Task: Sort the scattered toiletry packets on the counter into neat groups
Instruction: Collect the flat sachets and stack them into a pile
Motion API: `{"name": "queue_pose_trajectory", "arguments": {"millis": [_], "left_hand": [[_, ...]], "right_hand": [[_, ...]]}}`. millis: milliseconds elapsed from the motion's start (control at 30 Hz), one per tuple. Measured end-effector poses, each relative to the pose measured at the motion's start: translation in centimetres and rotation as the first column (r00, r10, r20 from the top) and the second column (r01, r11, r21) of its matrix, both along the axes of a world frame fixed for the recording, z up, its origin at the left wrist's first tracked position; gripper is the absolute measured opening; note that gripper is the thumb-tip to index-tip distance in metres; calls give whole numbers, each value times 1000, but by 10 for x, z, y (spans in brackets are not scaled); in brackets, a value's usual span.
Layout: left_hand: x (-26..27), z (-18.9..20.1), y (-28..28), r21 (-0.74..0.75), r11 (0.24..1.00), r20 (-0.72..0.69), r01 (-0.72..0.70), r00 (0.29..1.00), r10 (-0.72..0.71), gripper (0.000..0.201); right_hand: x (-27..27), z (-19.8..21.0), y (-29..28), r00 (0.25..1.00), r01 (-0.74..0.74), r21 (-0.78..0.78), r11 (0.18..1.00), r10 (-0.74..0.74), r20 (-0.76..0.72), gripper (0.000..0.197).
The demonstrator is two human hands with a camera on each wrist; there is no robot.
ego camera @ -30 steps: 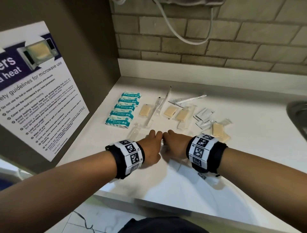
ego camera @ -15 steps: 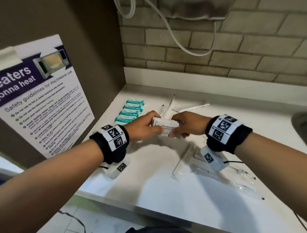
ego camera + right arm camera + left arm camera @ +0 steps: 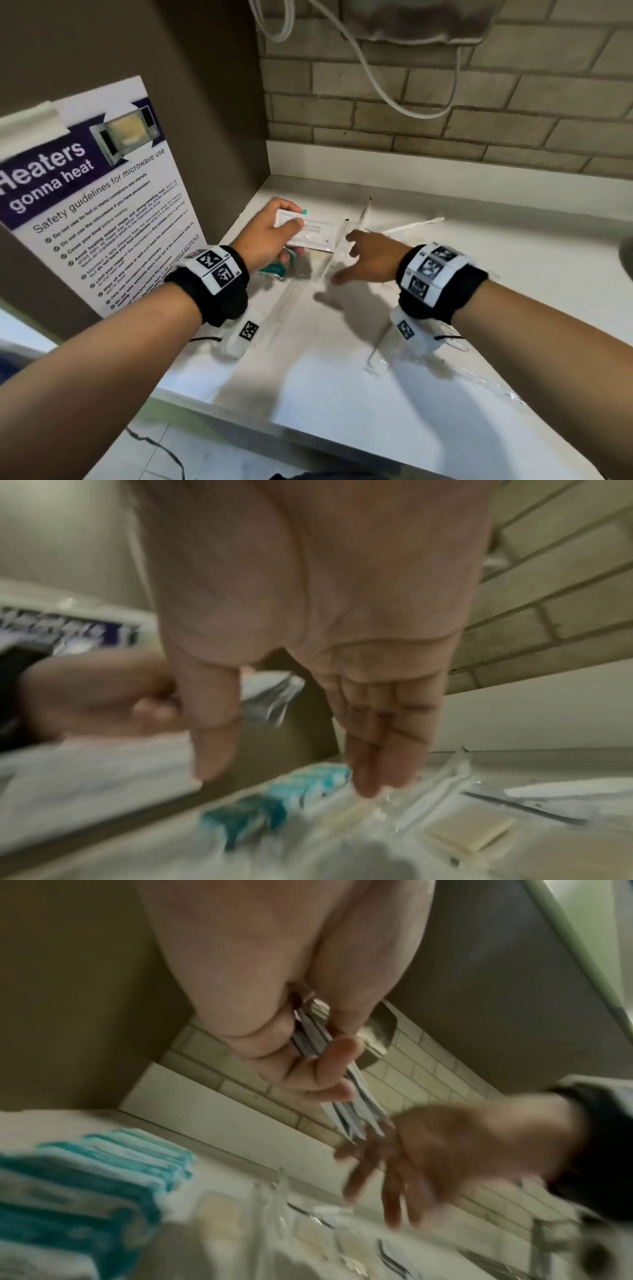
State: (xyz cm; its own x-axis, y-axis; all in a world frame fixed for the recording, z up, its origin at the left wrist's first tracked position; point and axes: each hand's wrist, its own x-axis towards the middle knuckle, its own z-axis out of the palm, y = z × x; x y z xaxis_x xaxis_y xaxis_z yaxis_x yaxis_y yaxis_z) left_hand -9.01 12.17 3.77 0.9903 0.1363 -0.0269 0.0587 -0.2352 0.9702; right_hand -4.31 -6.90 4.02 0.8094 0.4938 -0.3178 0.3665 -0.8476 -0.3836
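My left hand (image 3: pixel 274 233) grips a stack of flat white packets (image 3: pixel 310 233) above the counter's back left; the left wrist view shows the packet edges (image 3: pixel 342 1096) fanned between thumb and fingers. My right hand (image 3: pixel 363 260) hovers just to the right with fingers spread and holds nothing (image 3: pixel 366 750). Under the hands lies a row of teal packets (image 3: pixel 274 799), partly hidden in the head view (image 3: pixel 279 265). Beside them lie cream soap packets (image 3: pixel 469 831) and long clear wrapped items (image 3: pixel 363 219).
A microwave safety poster (image 3: pixel 99 202) stands on the left wall. A brick wall (image 3: pixel 445 113) with a hanging cable (image 3: pixel 376 89) backs the white counter (image 3: pixel 342 377). Clear wrapped items (image 3: pixel 376 359) lie nearer the front edge. A sink rim (image 3: pixel 628 253) shows at far right.
Both hands lifted the white packets from the counter front and carried them back and left. The right hand has since let go and opened; the left alone holds the stack.
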Motion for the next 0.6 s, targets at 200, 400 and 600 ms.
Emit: {"name": "queue_pose_trajectory", "arguments": {"millis": [200, 400, 600], "left_hand": [[1, 13, 24, -91, 990, 54, -105, 992, 110, 10], [6, 6, 17, -34, 998, 52, -50, 997, 52, 17], [13, -5, 9, -26, 1000, 20, -3, 1000, 3, 19]], "right_hand": [[-35, -43, 44, 905, -414, -135, 900, 423, 43, 62], [-51, -66, 61, 808, -578, -186, 794, 588, -2, 53], [-40, -50, 31, 870, -483, -228, 845, 494, -12, 32]]}}
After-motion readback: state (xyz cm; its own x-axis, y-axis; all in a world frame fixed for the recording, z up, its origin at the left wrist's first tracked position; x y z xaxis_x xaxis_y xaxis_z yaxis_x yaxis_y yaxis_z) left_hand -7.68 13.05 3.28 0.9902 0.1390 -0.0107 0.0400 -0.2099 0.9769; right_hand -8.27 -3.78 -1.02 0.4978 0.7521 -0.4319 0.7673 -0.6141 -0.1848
